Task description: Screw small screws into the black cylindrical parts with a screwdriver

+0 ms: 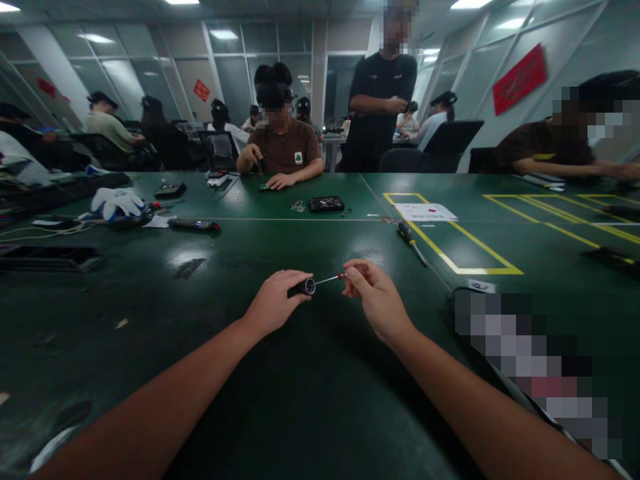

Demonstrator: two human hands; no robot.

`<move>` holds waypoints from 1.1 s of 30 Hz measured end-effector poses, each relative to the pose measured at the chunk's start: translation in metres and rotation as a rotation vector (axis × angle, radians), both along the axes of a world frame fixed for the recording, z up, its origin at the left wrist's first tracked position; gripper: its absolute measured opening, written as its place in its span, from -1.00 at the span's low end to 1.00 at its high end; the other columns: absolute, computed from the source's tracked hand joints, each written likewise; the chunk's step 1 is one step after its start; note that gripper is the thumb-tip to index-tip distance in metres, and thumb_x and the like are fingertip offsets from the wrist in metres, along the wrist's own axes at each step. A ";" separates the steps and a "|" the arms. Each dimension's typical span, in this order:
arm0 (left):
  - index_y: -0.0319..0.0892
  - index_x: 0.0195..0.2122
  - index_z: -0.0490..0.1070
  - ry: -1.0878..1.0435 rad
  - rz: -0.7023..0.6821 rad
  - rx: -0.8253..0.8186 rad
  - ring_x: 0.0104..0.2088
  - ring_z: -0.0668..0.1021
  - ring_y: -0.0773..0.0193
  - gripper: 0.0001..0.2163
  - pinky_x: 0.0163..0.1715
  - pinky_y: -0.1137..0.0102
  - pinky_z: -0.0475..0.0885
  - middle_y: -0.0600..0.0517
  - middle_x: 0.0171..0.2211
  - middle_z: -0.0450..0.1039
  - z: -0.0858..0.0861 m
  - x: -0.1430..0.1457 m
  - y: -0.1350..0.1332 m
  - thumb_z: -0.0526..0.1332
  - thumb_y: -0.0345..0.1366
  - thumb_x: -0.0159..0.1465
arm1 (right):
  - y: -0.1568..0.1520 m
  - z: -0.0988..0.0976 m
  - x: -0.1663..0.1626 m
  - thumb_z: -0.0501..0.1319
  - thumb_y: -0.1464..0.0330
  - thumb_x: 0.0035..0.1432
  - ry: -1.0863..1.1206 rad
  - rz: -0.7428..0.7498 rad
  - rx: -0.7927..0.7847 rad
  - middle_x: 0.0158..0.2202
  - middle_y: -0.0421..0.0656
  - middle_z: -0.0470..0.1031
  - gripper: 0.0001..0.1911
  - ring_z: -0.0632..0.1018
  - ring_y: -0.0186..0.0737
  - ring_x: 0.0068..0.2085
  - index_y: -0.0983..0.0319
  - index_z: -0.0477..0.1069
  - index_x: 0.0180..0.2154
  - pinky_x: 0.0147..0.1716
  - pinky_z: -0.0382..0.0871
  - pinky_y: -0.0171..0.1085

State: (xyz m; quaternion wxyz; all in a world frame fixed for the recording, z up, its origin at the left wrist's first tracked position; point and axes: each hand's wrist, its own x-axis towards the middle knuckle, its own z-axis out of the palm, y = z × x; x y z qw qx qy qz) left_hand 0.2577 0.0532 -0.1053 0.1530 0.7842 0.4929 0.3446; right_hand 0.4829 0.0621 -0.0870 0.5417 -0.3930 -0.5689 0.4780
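Above the green table, my left hand is closed round a short black cylinder, whose round, light-rimmed end faces right. My right hand pinches the red end of a small screwdriver with a thin metal shaft. The shaft points left, and its tip is at or very near the open end of the cylinder; whether it touches cannot be made out. A larger yellow-and-black screwdriver lies on the table beyond my right hand.
The green table carries a black electric screwdriver, white-and-blue gloves, a black tray of small parts and a white paper sheet. A pixelated dark-edged object lies by my right forearm. Across the table a person works seated; another stands behind.
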 end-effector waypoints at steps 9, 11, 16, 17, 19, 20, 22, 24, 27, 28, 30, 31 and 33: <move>-0.09 0.13 0.52 -0.023 -0.005 0.000 0.12 0.54 0.12 -0.64 0.20 0.13 0.41 -0.02 0.10 0.54 0.000 0.000 0.001 0.35 -0.39 0.29 | 0.000 0.000 -0.002 0.34 0.11 0.18 0.123 -0.040 -0.084 -0.37 -0.22 0.52 -0.75 0.50 -0.23 -0.34 0.13 0.52 -0.23 -0.25 0.40 -0.20; -0.08 0.14 0.51 -0.006 -0.031 0.007 0.12 0.53 0.12 -0.63 0.20 0.12 0.41 -0.02 0.11 0.54 0.001 0.000 -0.001 0.33 -0.41 0.30 | 0.001 -0.002 -0.002 0.37 0.12 0.14 0.155 -0.064 -0.095 -0.33 -0.21 0.54 -0.75 0.53 -0.22 -0.30 0.14 0.51 -0.24 -0.20 0.42 -0.19; -0.10 0.17 0.48 0.102 -0.077 0.037 0.10 0.53 0.11 -0.62 0.18 0.09 0.40 -0.04 0.10 0.54 0.003 0.000 -0.002 0.29 -0.43 0.33 | 0.003 -0.007 -0.003 0.34 0.05 0.16 0.108 -0.066 -0.087 -0.32 -0.18 0.55 -0.68 0.53 -0.21 -0.30 0.16 0.54 -0.24 -0.20 0.44 -0.18; -0.10 0.17 0.48 0.130 -0.082 0.045 0.11 0.53 0.11 -0.63 0.21 0.06 0.38 -0.04 0.10 0.54 0.003 0.000 -0.002 0.28 -0.43 0.34 | 0.004 -0.007 -0.003 0.34 0.04 0.16 0.103 -0.073 -0.091 -0.34 -0.18 0.55 -0.67 0.53 -0.21 -0.31 0.16 0.54 -0.25 -0.22 0.44 -0.18; -0.08 0.17 0.48 0.185 -0.096 0.062 0.13 0.52 0.11 -0.64 0.29 -0.02 0.27 -0.03 0.11 0.53 0.002 0.000 -0.001 0.26 -0.43 0.36 | 0.008 -0.008 0.000 0.37 0.02 0.13 0.132 -0.072 -0.141 -0.39 -0.18 0.53 -0.65 0.52 -0.22 -0.35 0.18 0.52 -0.29 -0.27 0.43 -0.20; -0.07 0.18 0.47 0.202 -0.101 0.069 0.15 0.51 0.11 -0.64 0.32 -0.06 0.21 -0.02 0.13 0.52 0.002 0.000 0.000 0.26 -0.42 0.37 | 0.011 -0.008 0.002 0.38 0.02 0.11 0.167 -0.064 -0.186 -0.42 -0.19 0.50 -0.64 0.50 -0.23 -0.38 0.18 0.51 -0.32 -0.30 0.43 -0.20; -0.06 0.19 0.46 0.209 -0.097 0.076 0.17 0.50 0.11 -0.64 0.36 -0.09 0.14 -0.02 0.15 0.51 0.002 0.001 0.002 0.26 -0.41 0.37 | 0.016 -0.008 0.007 0.39 0.02 0.09 0.276 -0.006 -0.318 -0.51 -0.23 0.42 -0.63 0.43 -0.26 -0.46 0.19 0.49 -0.38 -0.37 0.42 -0.21; -0.08 0.20 0.45 0.190 -0.075 0.066 0.17 0.50 0.12 -0.63 0.37 -0.07 0.16 -0.02 0.15 0.51 0.003 0.001 0.002 0.27 -0.39 0.37 | 0.019 -0.009 0.009 0.40 0.05 0.09 0.348 -0.029 -0.352 -0.53 -0.25 0.37 -0.65 0.40 -0.29 -0.49 0.19 0.47 -0.40 -0.40 0.42 -0.23; -0.07 0.20 0.44 0.155 -0.045 0.034 0.15 0.51 0.11 -0.62 0.35 -0.06 0.21 -0.02 0.14 0.52 0.004 0.001 0.001 0.28 -0.37 0.36 | 0.019 -0.011 0.009 0.42 0.09 0.09 0.341 -0.098 -0.268 -0.47 -0.23 0.43 -0.69 0.45 -0.28 -0.42 0.18 0.49 -0.36 -0.37 0.44 -0.25; -0.07 0.21 0.44 0.143 -0.038 0.027 0.15 0.51 0.11 -0.61 0.35 -0.05 0.22 -0.02 0.14 0.52 0.005 0.001 0.000 0.28 -0.37 0.36 | 0.018 -0.012 0.007 0.41 0.08 0.09 0.318 -0.105 -0.232 -0.43 -0.22 0.46 -0.69 0.48 -0.27 -0.39 0.17 0.50 -0.34 -0.34 0.45 -0.24; -0.08 0.21 0.44 0.119 -0.029 0.024 0.15 0.51 0.11 -0.61 0.34 -0.05 0.23 -0.02 0.14 0.52 0.006 0.001 -0.001 0.29 -0.36 0.35 | 0.016 -0.013 0.004 0.40 0.07 0.11 0.260 -0.101 -0.168 -0.38 -0.20 0.50 -0.68 0.52 -0.24 -0.34 0.17 0.51 -0.30 -0.28 0.47 -0.21; -0.09 0.21 0.44 0.111 -0.028 0.023 0.15 0.51 0.11 -0.61 0.34 -0.04 0.24 -0.02 0.14 0.52 0.006 0.002 -0.002 0.30 -0.36 0.35 | 0.015 -0.013 0.002 0.39 0.06 0.12 0.232 -0.097 -0.143 -0.36 -0.20 0.52 -0.68 0.53 -0.23 -0.32 0.17 0.51 -0.29 -0.25 0.47 -0.19; -0.10 0.21 0.44 0.101 -0.027 0.022 0.14 0.51 0.11 -0.60 0.33 -0.04 0.25 -0.03 0.14 0.52 0.007 0.002 -0.002 0.30 -0.35 0.35 | 0.013 -0.013 0.000 0.36 0.05 0.14 0.182 -0.089 -0.104 -0.34 -0.19 0.53 -0.68 0.54 -0.22 -0.31 0.17 0.50 -0.27 -0.22 0.46 -0.17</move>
